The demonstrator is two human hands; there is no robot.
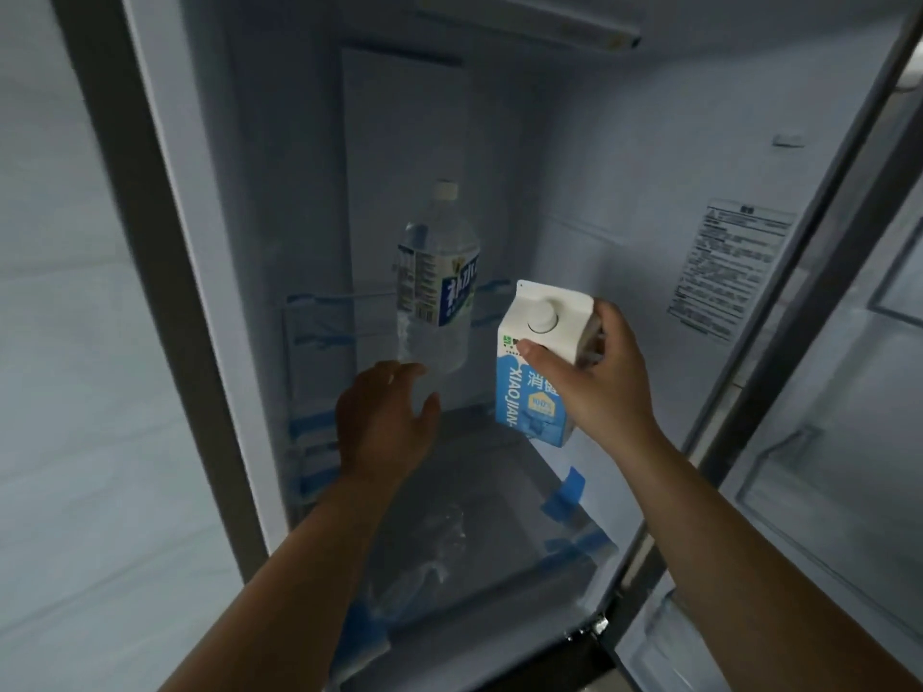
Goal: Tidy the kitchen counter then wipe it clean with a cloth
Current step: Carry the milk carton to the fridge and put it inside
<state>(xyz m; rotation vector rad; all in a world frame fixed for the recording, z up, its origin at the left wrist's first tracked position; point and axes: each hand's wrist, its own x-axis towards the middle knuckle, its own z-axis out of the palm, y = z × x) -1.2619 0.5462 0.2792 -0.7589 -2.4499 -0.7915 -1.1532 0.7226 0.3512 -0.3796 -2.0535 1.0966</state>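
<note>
I look into an open, dim fridge (599, 157). A clear plastic water bottle (437, 272) with a white cap and a green-and-white label is upright inside it, near the back. My left hand (384, 422) reaches just below the bottle's base with relaxed, spread fingers and holds nothing. Whether the fingertips touch the bottle I cannot tell. My right hand (599, 372) grips a blue-and-white milk carton (524, 392) by its gabled top, thumb under the round white cap. The carton hangs slightly tilted in the air, to the right of the bottle.
A glass shelf (474, 491) lies below the hands, with strips of blue tape (564, 496) on its edges and on the left rails. The open fridge door (824, 442) with its bins stands at the right. A printed sticker (734, 262) is on the right inner wall.
</note>
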